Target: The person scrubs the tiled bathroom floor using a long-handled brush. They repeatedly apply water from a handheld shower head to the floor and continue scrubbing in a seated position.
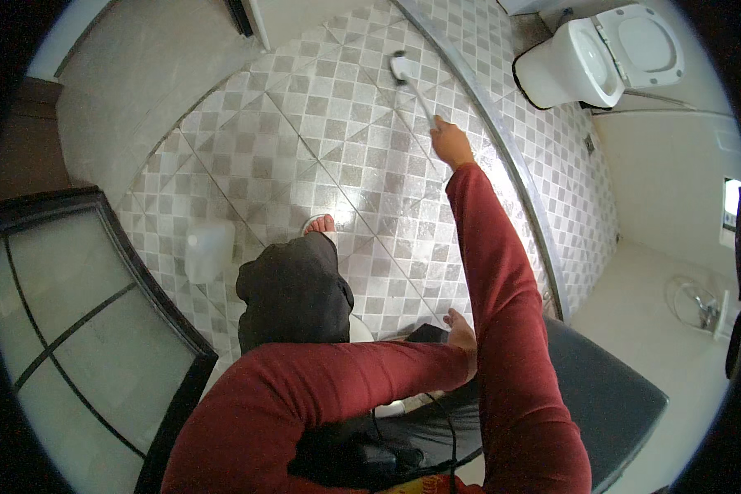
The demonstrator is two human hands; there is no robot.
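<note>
My right hand [452,142] grips the pale handle of a white scrub brush [400,68], arm stretched out. The brush head, with dark ends, is at the checked tile floor [346,117], left of the raised grey sill [469,77]. My left forearm crosses in front of me. Partly hidden behind my right forearm, my left hand [461,336] is beside a dark flat object [428,333]; whether it holds anything is unclear. A slippered foot [321,223] rests on the tiles below my dark trouser leg [293,290].
Beyond the sill stands a white toilet [583,62], lid raised. A floor drain [588,144] and shower fixture [707,312] lie right. A black-framed glass door [102,296] stands left, near a blurred whitish container [210,252]. A dark block-like surface [599,395] is at lower right.
</note>
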